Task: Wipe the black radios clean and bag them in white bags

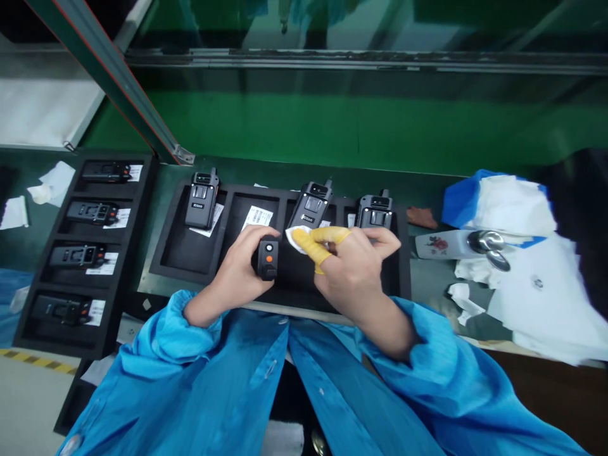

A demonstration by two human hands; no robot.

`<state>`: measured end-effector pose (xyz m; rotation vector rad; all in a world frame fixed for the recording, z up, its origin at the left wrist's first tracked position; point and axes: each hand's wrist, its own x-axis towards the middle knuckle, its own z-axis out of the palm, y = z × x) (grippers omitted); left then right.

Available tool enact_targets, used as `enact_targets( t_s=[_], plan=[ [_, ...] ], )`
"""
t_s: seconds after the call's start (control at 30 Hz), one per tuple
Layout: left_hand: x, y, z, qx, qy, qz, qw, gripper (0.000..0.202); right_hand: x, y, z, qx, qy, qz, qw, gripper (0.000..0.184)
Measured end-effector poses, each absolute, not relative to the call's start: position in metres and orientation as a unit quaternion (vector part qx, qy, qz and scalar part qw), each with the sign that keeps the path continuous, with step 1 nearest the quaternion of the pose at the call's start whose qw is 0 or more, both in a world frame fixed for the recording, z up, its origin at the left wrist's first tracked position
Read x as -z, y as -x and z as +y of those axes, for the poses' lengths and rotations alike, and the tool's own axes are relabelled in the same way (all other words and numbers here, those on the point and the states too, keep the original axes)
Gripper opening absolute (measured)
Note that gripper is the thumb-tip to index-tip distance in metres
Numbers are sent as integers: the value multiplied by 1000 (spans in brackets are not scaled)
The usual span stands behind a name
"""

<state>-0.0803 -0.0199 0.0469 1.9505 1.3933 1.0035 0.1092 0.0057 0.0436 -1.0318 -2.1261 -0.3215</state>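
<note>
Left hand grips a two-way radio by its sides over the black foam tray, buttoned side up, which seems to keep that face uncovered. My right hand pinches a white wad in yellow-covered fingers, bunched small probably for control, just right of the radio. Three Riton-type radios lie in separate compartments beyond, likely so they don't knock together, a barcode label in the second from left.
</note>
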Motion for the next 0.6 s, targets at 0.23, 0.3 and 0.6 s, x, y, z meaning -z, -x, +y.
enact_targets(
  t_s=[0.23, 0.3, 0.6],
  plan=[
    [-54, 79, -19, -352, -723, 532, 266, 54, -14, -153, -12, 84, 471, -806, 348, 21],
    [-60, 81, -13, -326, -718, 556, 263, 57, -3, -161, -19, 72, 481, -800, 351, 20],
    [-74, 84, 75, -46, -665, 741, 87, 84, 20, -176, -33, 58, 510, -781, 357, 22]
  ],
)
